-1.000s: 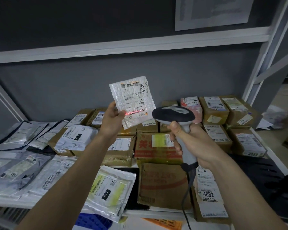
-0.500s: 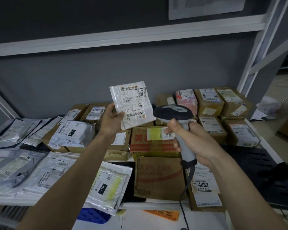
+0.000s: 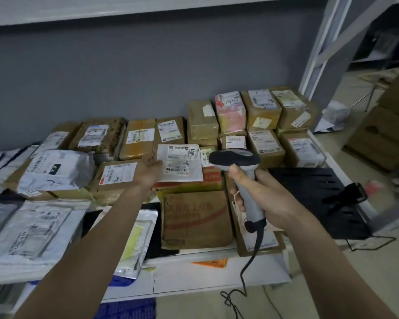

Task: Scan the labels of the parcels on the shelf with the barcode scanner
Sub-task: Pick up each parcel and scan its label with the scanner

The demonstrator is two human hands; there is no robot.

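Head view: left hand (image 3: pixel 151 172) gripping white mailer 4021 (image 3: pixel 181 163), right hand (image 3: pixel 260 192) clutching barcode scanner (image 3: pixel 235 158), no beam showing, plenty of shelf (image 3: pixel 217 254) parcels seemingly left.

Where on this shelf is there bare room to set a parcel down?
Hardly any. Free patches: the black tray right of the scanner, and the shelf's white front lip below the flattened carton. Back rows of boxes and left mailers are packed.
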